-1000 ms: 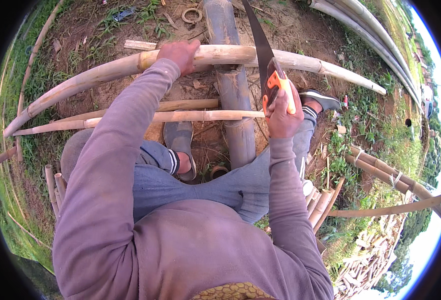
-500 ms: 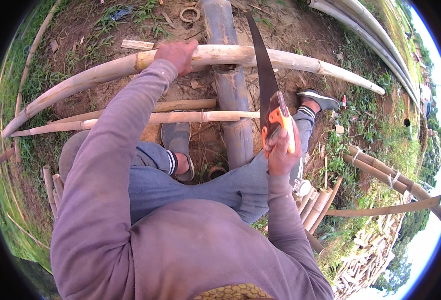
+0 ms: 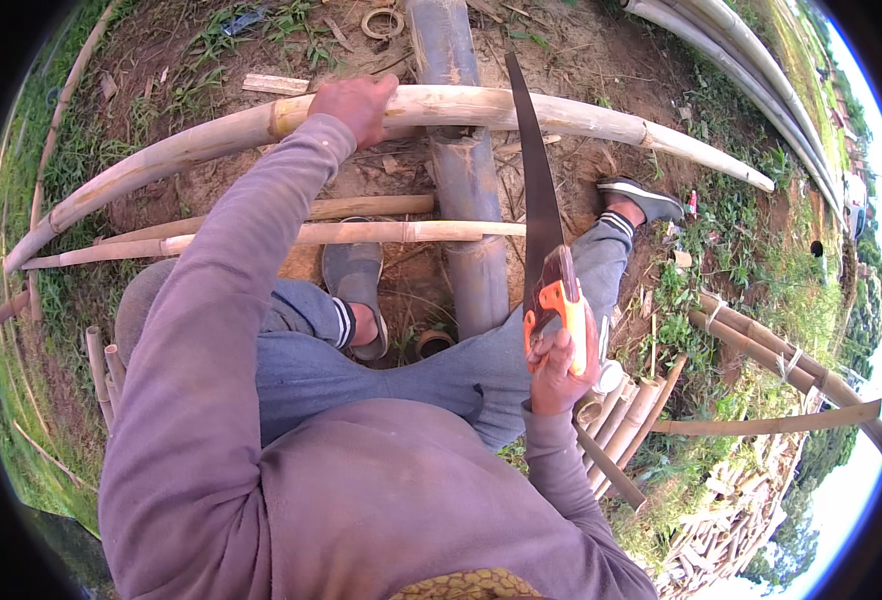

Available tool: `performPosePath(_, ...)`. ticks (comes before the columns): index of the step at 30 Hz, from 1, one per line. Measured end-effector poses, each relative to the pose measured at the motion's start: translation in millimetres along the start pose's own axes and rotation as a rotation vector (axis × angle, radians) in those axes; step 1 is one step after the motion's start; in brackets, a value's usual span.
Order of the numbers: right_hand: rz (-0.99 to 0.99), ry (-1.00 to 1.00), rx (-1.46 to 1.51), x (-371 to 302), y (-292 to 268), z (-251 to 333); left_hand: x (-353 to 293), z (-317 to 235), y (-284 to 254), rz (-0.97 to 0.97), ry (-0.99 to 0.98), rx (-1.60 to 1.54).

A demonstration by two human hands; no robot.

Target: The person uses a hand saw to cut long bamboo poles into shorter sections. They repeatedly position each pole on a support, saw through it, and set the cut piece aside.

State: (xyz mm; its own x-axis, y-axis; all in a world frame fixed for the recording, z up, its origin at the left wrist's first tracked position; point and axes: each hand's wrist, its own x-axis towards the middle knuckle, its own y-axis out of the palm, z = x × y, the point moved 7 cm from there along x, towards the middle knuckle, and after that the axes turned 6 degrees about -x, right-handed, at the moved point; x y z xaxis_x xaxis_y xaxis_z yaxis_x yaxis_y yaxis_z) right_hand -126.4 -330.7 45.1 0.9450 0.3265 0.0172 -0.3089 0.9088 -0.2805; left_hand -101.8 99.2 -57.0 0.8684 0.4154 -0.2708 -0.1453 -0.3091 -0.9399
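Note:
A thick pale bamboo pole (image 3: 601, 122) lies crosswise in front of me, resting on a grey, pipe-like log (image 3: 473, 285). My left hand (image 3: 357, 108) is closed around the pole, left of the log. In my right hand (image 3: 563, 370) is the orange handle of a handsaw (image 3: 542, 205), held above my right thigh. Its long dark blade points away from me and crosses the pole just right of the log. Whether the teeth have cut into the bamboo I cannot tell.
Closer to me, a thinner bamboo pole (image 3: 361, 233) also crosses the log. My left shoe (image 3: 353, 270) and right shoe (image 3: 643, 198) stand either side of the log. Cut bamboo lengths (image 3: 633, 420) are bundled beside my right leg. Long poles (image 3: 741, 75) lie at far right.
The saw has come back toward me, its tip now nearer the pole, with my right hand lower. My left hand keeps its grip on the pole.

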Motion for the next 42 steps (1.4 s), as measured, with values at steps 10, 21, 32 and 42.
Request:
performPosePath(10,-0.007,-0.097,-0.094,64,29,-24,6,4,-10,-0.023,0.004,-0.011)
performPosePath(21,-0.032,-0.047,-0.012,139,70,-13,15,-7,-16,0.124,0.015,-0.048)
performPosePath(32,-0.012,0.014,-0.05,8,10,14,23,7,-7,0.245,0.036,-0.103)
performPosePath(42,-0.064,-0.045,-0.073,82,52,-8,24,9,-12,0.256,0.049,-0.163)
